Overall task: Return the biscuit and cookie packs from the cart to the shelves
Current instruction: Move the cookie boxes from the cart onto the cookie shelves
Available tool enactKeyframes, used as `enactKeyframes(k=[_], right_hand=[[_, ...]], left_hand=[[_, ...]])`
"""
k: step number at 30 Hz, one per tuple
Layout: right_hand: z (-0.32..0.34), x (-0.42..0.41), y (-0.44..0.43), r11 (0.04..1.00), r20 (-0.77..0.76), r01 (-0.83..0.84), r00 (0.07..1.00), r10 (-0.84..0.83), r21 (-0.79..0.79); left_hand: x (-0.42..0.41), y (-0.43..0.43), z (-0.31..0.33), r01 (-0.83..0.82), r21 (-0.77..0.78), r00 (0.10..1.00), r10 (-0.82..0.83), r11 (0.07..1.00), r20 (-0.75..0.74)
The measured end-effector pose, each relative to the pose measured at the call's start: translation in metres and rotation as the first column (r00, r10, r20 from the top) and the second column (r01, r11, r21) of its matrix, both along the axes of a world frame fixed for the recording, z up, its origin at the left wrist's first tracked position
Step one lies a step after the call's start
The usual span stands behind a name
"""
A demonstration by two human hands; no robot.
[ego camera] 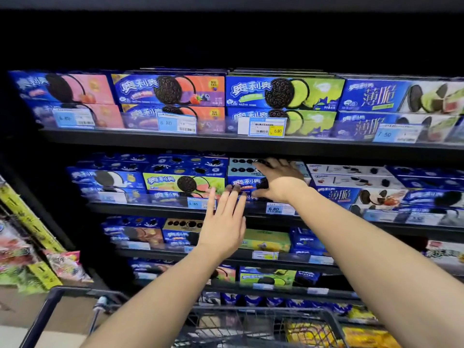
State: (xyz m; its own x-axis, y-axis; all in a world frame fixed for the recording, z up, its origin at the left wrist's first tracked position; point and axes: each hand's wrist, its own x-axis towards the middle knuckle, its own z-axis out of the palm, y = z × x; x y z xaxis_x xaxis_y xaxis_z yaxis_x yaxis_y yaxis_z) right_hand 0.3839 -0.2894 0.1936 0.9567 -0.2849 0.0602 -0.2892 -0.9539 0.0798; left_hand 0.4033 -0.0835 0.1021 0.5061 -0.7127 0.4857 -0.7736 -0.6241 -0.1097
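Note:
A blue cookie box (243, 182) sits in the middle of the second shelf (140, 206), on top of another box. My right hand (278, 179) grips it, fingers curled over its top and thumb at its front. My left hand (223, 222) is flat with straight fingers, its fingertips touching the box's lower front edge. At the bottom of the view is the wire cart (251, 320), which holds yellow packs (316, 335).
Rows of blue cookie boxes fill the top shelf (150, 138) and the lower shelves, with price tags (177, 123) along the rails. A rack of pink and green snack bags (37, 262) hangs at the left. The cart's dark rim (56, 293) stands close to the shelving.

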Motion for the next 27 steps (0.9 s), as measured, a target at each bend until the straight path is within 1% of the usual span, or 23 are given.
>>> enactKeyframes(k=[12, 16, 21, 24, 27], right_hand=[[0.008, -0.009, 0.012, 1.0, -0.024, 0.005, 1.0, -0.005, 0.014], [0.015, -0.003, 0.011, 0.993, -0.048, 0.043, 0.998, -0.039, 0.106], [0.007, -0.002, 0.01, 0.999, -0.043, 0.026, 0.999, -0.025, 0.036], [0.005, -0.004, 0.008, 1.0, -0.031, -0.003, 1.0, 0.004, 0.01], [-0.002, -0.02, 0.006, 0.997, 0.06, -0.071, 0.996, 0.072, -0.015]], left_hand=[[-0.005, 0.001, -0.005, -0.023, 0.026, 0.999, 0.024, 0.999, -0.027], [-0.003, 0.001, -0.008, -0.029, 0.029, 0.999, 0.03, 0.999, -0.036], [-0.005, 0.0, -0.011, -0.087, 0.065, 0.993, 0.092, 0.994, -0.068], [-0.011, -0.001, -0.011, -0.085, 0.063, 0.993, 0.09, 0.994, -0.082], [-0.023, -0.002, -0.01, -0.076, 0.086, 0.992, 0.084, 0.993, -0.097]])
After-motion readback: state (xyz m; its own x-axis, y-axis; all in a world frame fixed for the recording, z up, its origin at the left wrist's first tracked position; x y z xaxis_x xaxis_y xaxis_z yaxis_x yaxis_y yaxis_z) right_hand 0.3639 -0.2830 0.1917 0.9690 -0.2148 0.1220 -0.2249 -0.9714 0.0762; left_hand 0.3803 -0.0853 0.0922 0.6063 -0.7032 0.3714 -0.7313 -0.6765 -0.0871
